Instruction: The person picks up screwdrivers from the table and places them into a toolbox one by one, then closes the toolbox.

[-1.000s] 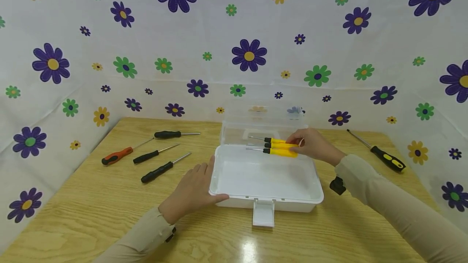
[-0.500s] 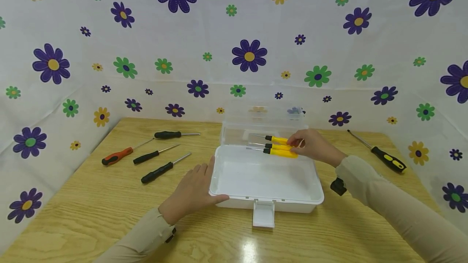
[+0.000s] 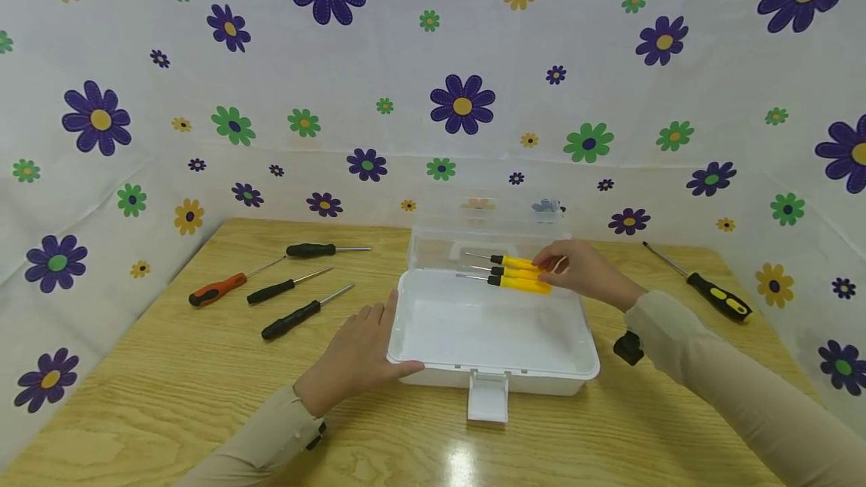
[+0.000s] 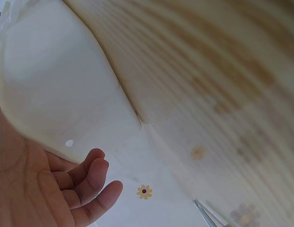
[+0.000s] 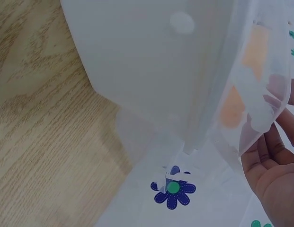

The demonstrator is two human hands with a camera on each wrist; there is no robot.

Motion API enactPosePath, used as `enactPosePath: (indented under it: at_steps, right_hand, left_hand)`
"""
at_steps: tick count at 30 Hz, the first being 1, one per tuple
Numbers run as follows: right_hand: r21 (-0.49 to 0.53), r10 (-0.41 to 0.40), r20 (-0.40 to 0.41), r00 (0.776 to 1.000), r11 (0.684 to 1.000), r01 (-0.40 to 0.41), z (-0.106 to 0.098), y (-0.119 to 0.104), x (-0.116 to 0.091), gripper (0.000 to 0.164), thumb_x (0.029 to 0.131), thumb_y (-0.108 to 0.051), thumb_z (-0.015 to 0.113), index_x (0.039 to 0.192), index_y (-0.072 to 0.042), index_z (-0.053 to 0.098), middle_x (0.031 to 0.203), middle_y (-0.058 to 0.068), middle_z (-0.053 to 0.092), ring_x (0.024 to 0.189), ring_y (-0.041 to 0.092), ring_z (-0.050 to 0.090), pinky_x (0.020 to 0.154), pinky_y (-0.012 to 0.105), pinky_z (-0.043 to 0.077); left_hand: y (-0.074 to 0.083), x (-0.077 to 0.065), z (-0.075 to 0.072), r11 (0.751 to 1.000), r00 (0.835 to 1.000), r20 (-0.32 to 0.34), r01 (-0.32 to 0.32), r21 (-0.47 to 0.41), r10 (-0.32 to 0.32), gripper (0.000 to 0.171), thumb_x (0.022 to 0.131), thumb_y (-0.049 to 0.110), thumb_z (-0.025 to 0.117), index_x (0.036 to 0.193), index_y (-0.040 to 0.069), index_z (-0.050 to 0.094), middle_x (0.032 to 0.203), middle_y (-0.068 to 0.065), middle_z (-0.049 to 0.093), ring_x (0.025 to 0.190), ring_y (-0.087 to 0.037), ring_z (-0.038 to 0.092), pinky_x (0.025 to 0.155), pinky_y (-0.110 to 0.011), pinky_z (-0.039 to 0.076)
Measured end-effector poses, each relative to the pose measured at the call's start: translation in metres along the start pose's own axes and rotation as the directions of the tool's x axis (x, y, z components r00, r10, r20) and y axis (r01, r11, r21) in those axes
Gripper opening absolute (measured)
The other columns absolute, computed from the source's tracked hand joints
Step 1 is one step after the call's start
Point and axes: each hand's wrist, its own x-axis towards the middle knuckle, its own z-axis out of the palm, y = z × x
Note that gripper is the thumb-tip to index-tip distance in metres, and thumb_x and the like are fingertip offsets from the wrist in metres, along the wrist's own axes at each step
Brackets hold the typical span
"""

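Observation:
A white toolbox (image 3: 494,322) stands open with its clear lid (image 3: 440,243) tipped back. My left hand (image 3: 358,352) rests at its front left corner, thumb over the front rim and fingers along the left wall. Three yellow screwdrivers (image 3: 519,285) lie side by side at the box's back edge, shafts pointing left. With thumb and forefinger, my right hand (image 3: 582,273) pinches the handle ends of the upper ones. In the right wrist view, blurred orange handles (image 5: 232,106) show through translucent plastic beside my fingers. What supports the screwdrivers is hard to tell.
Left of the box lie three black screwdrivers (image 3: 291,321) and a red-black one (image 3: 218,289). A black-yellow screwdriver (image 3: 717,295) is at the right. The box's latch (image 3: 488,397) hangs down in front. A flowered cloth (image 3: 379,58) surrounds the wooden table (image 3: 203,389).
The top yellow screwdriver has shifted slightly among the other two under my right fingers. My left hand and the toolbox keep their places.

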Motion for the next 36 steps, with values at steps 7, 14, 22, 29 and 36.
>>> enactPosePath:
  at_steps: [7, 14, 22, 29, 36]
  right_hand:
    - [0.028, -0.028, -0.025, 0.999, 0.999, 0.029, -0.001, 0.004, -0.003, 0.024, 0.082, -0.007, 0.07, 0.105, -0.001, 0.069, 0.099, 0.011, 0.068, 0.085, 0.019, 0.058, 0.081, 0.034, 0.053]
    - [0.057, -0.04, -0.053, 0.998, 0.997, 0.043, -0.002, 0.008, -0.006, 0.026, 0.082, -0.008, 0.071, 0.107, -0.002, 0.068, 0.105, 0.013, 0.068, 0.09, 0.022, 0.061, 0.085, 0.039, 0.053]
    - [0.096, -0.032, -0.081, 0.996, 0.995, 0.04, -0.007, 0.009, -0.009, 0.026, 0.085, -0.011, 0.068, 0.109, -0.002, 0.066, 0.109, 0.015, 0.068, 0.094, 0.026, 0.065, 0.089, 0.045, 0.051]
    - [0.171, 0.008, -0.1, 0.995, 0.985, 0.009, -0.015, 0.009, -0.014, 0.029, 0.086, -0.012, 0.067, 0.113, -0.001, 0.064, 0.111, 0.016, 0.067, 0.099, 0.029, 0.065, 0.09, 0.044, 0.051]
    - [0.193, 0.04, -0.12, 0.992, 0.981, -0.016, -0.025, 0.01, -0.026, 0.034, 0.088, -0.02, 0.066, 0.118, -0.003, 0.062, 0.113, 0.016, 0.066, 0.103, 0.03, 0.063, 0.09, 0.044, 0.051]
  left_hand:
    - [0.001, 0.0, -0.001, 1.0, 1.0, -0.005, -0.003, -0.003, 0.003, 0.112, 0.074, 0.074, 0.055, 0.145, -0.007, 0.024, 0.121, -0.023, 0.057, 0.107, -0.033, 0.057, 0.086, -0.044, 0.05]
    - [0.001, -0.001, -0.001, 1.0, 1.0, -0.009, -0.008, -0.002, 0.008, 0.112, 0.074, 0.073, 0.055, 0.145, -0.007, 0.024, 0.12, -0.023, 0.057, 0.106, -0.033, 0.057, 0.086, -0.044, 0.05]
    - [0.0, 0.0, -0.001, 1.0, 1.0, -0.014, -0.017, 0.001, 0.017, 0.111, 0.075, 0.073, 0.055, 0.145, -0.008, 0.024, 0.121, -0.023, 0.057, 0.107, -0.033, 0.057, 0.087, -0.044, 0.049]
    - [0.001, -0.001, -0.002, 1.0, 1.0, -0.01, -0.014, -0.009, 0.014, 0.111, 0.075, 0.072, 0.056, 0.145, -0.007, 0.023, 0.123, -0.023, 0.056, 0.11, -0.034, 0.056, 0.09, -0.045, 0.048]
    - [0.001, -0.001, -0.001, 1.0, 1.0, -0.016, -0.02, 0.003, 0.02, 0.111, 0.075, 0.072, 0.056, 0.145, -0.008, 0.024, 0.121, -0.023, 0.057, 0.107, -0.033, 0.057, 0.088, -0.044, 0.049]
